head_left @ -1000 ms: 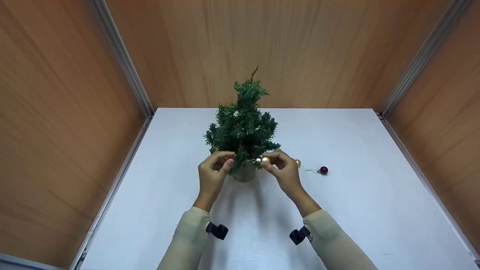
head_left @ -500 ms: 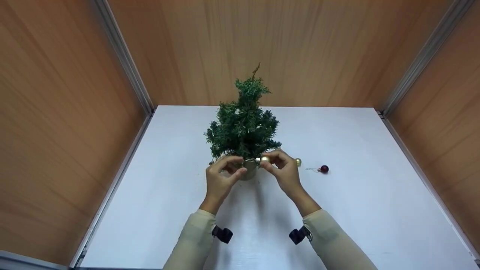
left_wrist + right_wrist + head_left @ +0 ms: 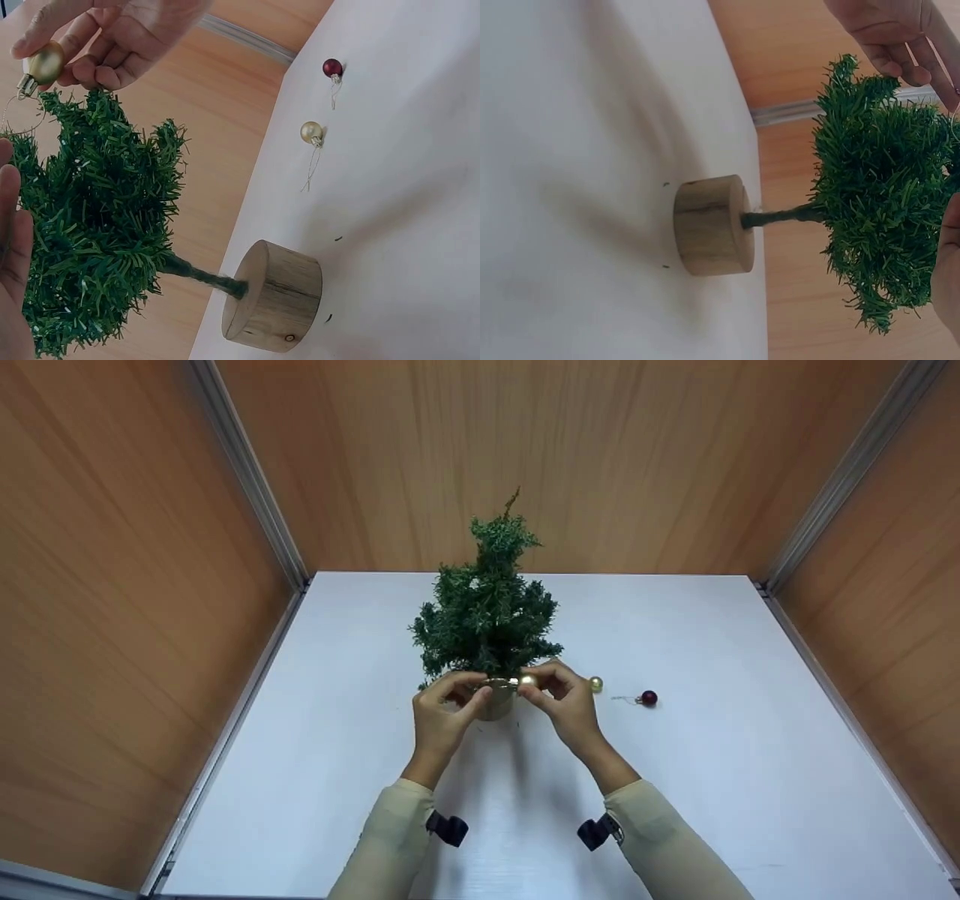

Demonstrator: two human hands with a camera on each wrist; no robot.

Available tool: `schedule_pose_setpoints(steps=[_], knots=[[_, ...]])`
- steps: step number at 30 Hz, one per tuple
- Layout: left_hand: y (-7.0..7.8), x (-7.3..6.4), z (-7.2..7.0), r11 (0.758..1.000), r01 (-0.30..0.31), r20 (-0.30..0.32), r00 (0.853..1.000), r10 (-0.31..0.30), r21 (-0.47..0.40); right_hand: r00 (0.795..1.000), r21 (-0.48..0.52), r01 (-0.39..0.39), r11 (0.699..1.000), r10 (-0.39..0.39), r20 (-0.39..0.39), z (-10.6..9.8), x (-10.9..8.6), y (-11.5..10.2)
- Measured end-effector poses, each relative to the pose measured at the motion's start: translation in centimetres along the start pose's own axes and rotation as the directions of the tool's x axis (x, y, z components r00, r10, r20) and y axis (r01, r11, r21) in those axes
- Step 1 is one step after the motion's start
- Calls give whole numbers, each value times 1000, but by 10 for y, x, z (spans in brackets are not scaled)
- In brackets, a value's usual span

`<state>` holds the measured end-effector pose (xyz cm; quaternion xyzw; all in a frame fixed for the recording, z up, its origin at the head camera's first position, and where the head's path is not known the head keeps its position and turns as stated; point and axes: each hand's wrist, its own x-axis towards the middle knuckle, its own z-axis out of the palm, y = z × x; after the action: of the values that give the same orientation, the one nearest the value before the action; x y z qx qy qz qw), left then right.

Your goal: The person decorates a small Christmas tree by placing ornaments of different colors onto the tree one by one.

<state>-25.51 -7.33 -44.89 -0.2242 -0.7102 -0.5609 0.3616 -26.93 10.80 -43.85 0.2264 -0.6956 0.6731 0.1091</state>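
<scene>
Wood-grained brown panels enclose a smooth white tabletop on three sides. Grey metal strips line the corners.

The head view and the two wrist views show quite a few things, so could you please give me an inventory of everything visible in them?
tree: 1, green, upright on its base
wooden base: 1, light brown, under the trunk
held ornament: 1, gold, in the right hand's fingers
loose gold ornament: 1, gold, on the table
red ornament: 1, dark red, on the table beside the loose gold one
small bits: 2, dark, on the table near the base
table: 1, white, under everything
wall panels: 3, brown, back and both sides
metal strips: several, grey, along panel edges
wrist cameras: 2, black, one per wrist
sleeves: 2, pale cream, on the forearms
left hand: 1, bare, before the tree
right hand: 1, bare, holding the ornament
</scene>
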Motion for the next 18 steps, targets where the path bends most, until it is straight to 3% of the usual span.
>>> schedule_pose_setpoints(steps=[7,18], knots=[[0,3,-1,1000,-14,-3,1000,14,-15,1000,1,11,1000,-11,-9,0,-1,1],[1,3,3,1000,17,6,1000,-17,-21,1000,-9,9,1000,-9,1,-1,-1,1]])
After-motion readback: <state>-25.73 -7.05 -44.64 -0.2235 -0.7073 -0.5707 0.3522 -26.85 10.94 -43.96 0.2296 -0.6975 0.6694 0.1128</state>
